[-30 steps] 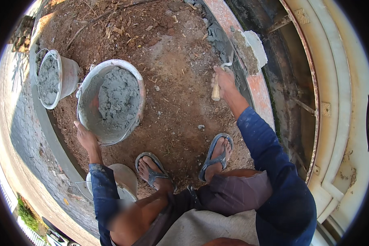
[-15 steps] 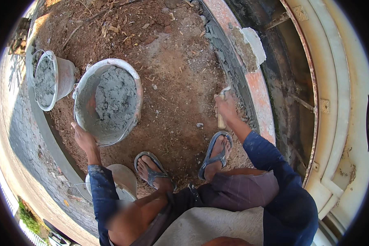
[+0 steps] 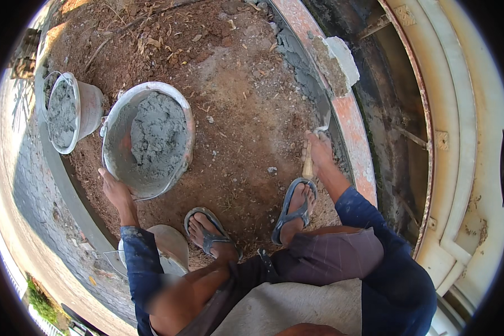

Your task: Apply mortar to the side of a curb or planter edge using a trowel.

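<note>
My left hand [image 3: 117, 193] grips the near left rim of a tilted bucket [image 3: 189, 115], whose mouth faces up toward me. Wet grey mortar [image 3: 159, 131] lies inside it, heaped on the right. In my right hand [image 3: 320, 152] is a trowel by its wooden handle [image 3: 308, 167], closed fingers wrapped around it. The trowel's metal shank and blade [image 3: 324, 119] point away from me, at the strip of grey mortar [image 3: 297, 53] along the inner side of a brick-red edging [image 3: 354, 126]. How far the blade touches the mortar is hard to tell.
A second bucket of mortar [image 3: 89, 109] stands at the far left; another pale bucket [image 3: 171, 246] sits near my left forearm. A broken white-edged slab [image 3: 341, 64] rests on the edging. Beyond it are a dark gap and a rusty-edged metal frame [image 3: 425, 112]. My sandalled feet stand on the soil.
My right hand has shifted slightly right with the trowel, and the blade now shows over the mortar strip. My left hand stays on the bucket.
</note>
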Action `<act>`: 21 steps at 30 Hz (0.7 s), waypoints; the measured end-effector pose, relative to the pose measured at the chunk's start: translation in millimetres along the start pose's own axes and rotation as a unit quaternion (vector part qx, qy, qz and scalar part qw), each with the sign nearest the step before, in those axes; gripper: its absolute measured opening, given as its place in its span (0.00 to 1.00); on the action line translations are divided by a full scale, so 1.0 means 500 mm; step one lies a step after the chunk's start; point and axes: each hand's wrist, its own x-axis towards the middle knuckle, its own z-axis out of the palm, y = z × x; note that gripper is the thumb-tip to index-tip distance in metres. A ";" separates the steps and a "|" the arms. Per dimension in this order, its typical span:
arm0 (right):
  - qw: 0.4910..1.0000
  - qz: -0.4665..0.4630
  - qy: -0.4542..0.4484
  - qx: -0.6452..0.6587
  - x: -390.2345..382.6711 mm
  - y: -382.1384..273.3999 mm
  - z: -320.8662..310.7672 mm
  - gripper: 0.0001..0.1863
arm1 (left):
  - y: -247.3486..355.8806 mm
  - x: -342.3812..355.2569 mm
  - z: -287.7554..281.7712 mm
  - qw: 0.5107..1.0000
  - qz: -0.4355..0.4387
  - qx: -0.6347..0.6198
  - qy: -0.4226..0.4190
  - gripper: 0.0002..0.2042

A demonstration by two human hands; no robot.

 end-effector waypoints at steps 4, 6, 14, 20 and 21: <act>0.998 -0.034 0.039 -0.040 -0.023 0.059 -0.014 0.10 | 0.004 0.000 -0.007 1.000 0.000 0.001 -0.010 0.33; 0.995 -0.053 0.052 -0.068 -0.034 0.090 -0.030 0.10 | 0.002 0.001 -0.009 1.000 -0.001 0.003 -0.006 0.33; 0.906 -0.232 0.133 -0.327 -0.066 0.172 -0.099 0.15 | 0.020 -0.010 -0.008 1.000 0.000 0.002 -0.001 0.33; 0.864 -0.268 0.069 -0.420 -0.029 0.077 -0.034 0.16 | 0.018 -0.013 -0.001 0.999 -0.005 -0.030 -0.018 0.32; 0.864 -0.269 0.071 -0.420 0.003 0.067 -0.030 0.16 | 0.020 -0.014 0.002 1.000 -0.008 -0.024 -0.011 0.33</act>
